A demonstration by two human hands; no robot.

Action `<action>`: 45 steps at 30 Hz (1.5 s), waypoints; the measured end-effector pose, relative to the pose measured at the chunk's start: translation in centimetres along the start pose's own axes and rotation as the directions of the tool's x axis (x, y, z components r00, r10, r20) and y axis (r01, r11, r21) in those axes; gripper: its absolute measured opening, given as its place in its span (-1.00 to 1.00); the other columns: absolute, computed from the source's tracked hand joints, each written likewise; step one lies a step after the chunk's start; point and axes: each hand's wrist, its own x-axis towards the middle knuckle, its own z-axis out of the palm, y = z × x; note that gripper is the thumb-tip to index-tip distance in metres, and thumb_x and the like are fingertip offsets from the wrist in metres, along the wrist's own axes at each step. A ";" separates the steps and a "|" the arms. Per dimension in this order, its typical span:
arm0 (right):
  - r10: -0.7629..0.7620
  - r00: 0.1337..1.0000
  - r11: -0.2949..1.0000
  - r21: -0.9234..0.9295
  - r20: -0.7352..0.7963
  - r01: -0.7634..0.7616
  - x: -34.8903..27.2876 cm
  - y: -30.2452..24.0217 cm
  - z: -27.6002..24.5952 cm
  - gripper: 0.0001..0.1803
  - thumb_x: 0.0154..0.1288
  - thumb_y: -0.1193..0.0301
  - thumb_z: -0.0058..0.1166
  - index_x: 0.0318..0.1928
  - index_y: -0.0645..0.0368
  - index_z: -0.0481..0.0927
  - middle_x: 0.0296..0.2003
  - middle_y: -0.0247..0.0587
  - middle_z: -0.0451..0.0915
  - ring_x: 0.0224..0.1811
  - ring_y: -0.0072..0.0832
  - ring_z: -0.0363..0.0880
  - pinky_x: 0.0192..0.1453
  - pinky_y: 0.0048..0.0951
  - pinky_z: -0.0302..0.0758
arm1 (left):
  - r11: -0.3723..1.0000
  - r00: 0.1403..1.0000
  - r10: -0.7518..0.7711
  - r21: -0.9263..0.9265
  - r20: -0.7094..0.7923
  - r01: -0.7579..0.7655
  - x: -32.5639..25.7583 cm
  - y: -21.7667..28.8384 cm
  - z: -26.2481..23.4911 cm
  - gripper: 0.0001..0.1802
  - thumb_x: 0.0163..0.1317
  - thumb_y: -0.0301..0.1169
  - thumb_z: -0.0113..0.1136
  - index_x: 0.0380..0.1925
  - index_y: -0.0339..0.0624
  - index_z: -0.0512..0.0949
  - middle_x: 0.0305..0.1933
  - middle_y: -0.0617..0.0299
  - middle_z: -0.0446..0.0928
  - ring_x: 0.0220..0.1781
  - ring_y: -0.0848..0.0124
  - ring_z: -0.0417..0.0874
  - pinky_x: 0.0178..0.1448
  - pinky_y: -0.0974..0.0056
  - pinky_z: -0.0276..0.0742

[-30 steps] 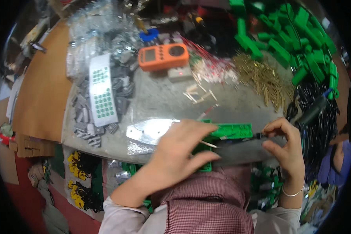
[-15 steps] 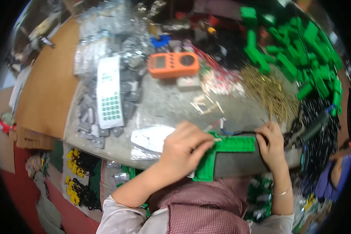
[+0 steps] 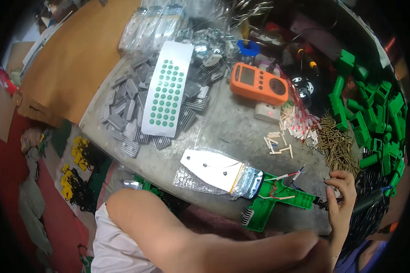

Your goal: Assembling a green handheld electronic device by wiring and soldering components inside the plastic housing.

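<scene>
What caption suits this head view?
Right hand pinches a small part beside the open green housing on a cluttered workbench.

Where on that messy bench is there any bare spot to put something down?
The bare grey bench between the dotted white card, the orange meter and the white plate is free. A smaller patch lies above the green housing, left of the screws. The brown board at left is bare too. The right side, with green parts, is crowded.
</scene>
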 end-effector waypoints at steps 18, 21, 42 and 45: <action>-0.099 0.986 0.995 0.020 -0.137 0.102 -2.0 -1.6 -1.1 -0.90 0.11 0.51 0.20 -0.31 0.22 0.66 -0.24 -0.07 0.58 -0.15 -0.18 0.53 -0.05 -0.26 0.45 | 0.632 0.826 -0.494 0.765 0.271 0.126 2.8 -28.6 -0.1 -0.86 0.11 -0.39 0.31 -0.36 -0.19 0.64 -0.40 0.00 0.66 -0.33 -0.01 0.68 -0.20 0.01 0.56; -0.119 0.980 0.992 0.021 -0.161 0.123 -2.8 -0.9 -1.1 -0.89 0.09 0.52 0.20 -0.31 0.22 0.66 -0.26 -0.08 0.59 -0.16 -0.17 0.54 -0.06 -0.26 0.45 | 0.706 0.717 -0.631 0.604 0.298 0.370 4.2 -29.5 -1.9 -0.89 0.14 -0.44 0.27 -0.36 -0.25 0.63 -0.45 0.10 0.66 -0.39 0.20 0.67 -0.26 0.16 0.53; -0.239 0.969 0.963 0.146 0.058 0.228 -2.6 -3.2 -2.0 -0.88 0.09 0.54 0.24 -0.30 0.22 0.67 -0.39 -0.15 0.63 -0.32 -0.22 0.59 -0.21 -0.29 0.51 | 0.555 0.256 -0.809 0.541 0.530 0.632 2.7 -27.9 -5.0 -0.92 0.26 -0.50 0.18 -0.28 -0.27 0.54 -0.44 0.19 0.66 -0.46 0.48 0.66 -0.42 0.38 0.54; -0.285 0.958 0.951 0.131 0.034 0.279 -1.1 -4.4 -2.5 -0.88 0.11 0.53 0.23 -0.28 0.20 0.67 -0.39 -0.16 0.63 -0.32 -0.22 0.58 -0.21 -0.29 0.51 | 0.659 0.394 -0.752 0.578 0.528 0.482 1.9 -27.6 -2.7 -0.92 0.18 -0.57 0.17 -0.32 -0.34 0.54 -0.51 0.13 0.66 -0.46 0.45 0.69 -0.42 0.34 0.58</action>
